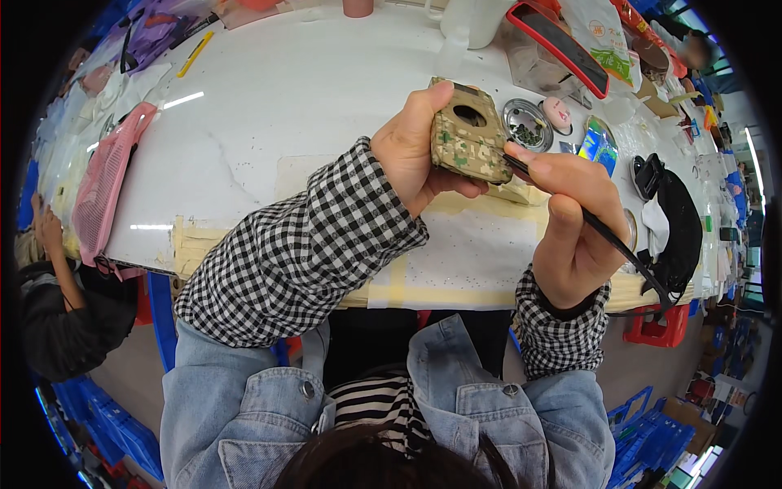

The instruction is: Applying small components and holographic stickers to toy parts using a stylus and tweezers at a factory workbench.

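Observation:
A small camouflage-patterned case (463,145) with an oval dark opening in its face is held over the table. My left hand (403,148) is closed round its left side, thumb on the top edge and fingers underneath. In my right hand (574,213) is a slim black pen-like tool (607,231), pinched between thumb and fingers. The tool's tip is at the lower right edge of the case; whether it touches cannot be made out. Just right of the case stands a round clear dish (528,125) with small dark bits in it.
White paper (472,253) with scattered specks is taped at the table's front edge. Rightward lie a pink round item (557,112), a shiny blue packet (599,145) and a black pouch (680,224). A red-cased phone (562,45) stands behind; a pink mesh bag (110,183) lies left, near another person.

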Available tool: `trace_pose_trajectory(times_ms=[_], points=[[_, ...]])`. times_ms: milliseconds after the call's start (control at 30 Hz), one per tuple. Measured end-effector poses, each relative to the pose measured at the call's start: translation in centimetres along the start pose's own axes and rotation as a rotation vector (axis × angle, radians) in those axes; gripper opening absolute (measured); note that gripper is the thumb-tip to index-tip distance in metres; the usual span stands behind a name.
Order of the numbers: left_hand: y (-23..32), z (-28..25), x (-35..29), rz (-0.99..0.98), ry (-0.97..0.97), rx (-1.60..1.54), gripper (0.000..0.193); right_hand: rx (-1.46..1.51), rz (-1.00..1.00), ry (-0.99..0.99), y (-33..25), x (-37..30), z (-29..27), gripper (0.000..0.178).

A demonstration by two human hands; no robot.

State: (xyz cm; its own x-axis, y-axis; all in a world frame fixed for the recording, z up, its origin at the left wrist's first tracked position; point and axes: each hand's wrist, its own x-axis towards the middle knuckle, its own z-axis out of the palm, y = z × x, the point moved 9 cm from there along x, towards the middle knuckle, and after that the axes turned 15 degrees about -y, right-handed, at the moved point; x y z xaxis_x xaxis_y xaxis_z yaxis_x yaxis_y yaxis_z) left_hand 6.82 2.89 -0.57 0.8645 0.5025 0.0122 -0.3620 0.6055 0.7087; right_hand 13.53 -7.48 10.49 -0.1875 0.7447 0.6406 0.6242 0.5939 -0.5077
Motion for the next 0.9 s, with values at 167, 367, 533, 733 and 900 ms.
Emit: trace_pose_trajectory(times_ms=[167, 367, 533, 733, 900], points=[[0.04, 0.16, 0.03, -0.005, -0.002, -0.002, 0.053, 0.046, -0.003, 0.006, 0.12, -0.15, -0.16, 0.013], [-0.01, 0.09, 0.04, -0.006, -0.004, -0.003, 0.054, 0.024, -0.004, 0.013, 0.16, -0.14, -0.28, 0.012], [0.07, 0.16, -0.07, -0.005, 0.011, 0.004, 0.054, 0.027, -0.007, 0.019, 0.16, -0.21, -0.16, 0.012], [0.02, 0.16, 0.03, 0.001, 0.009, 0.000, 0.055, 0.033, 0.000, 0.020, 0.26, -0.29, -0.15, 0.012], [0.12, 0.07, 0.02, 0.008, -0.006, 0.003, 0.055, 0.012, -0.022, 0.015, 0.22, -0.23, -0.27, 0.014]])
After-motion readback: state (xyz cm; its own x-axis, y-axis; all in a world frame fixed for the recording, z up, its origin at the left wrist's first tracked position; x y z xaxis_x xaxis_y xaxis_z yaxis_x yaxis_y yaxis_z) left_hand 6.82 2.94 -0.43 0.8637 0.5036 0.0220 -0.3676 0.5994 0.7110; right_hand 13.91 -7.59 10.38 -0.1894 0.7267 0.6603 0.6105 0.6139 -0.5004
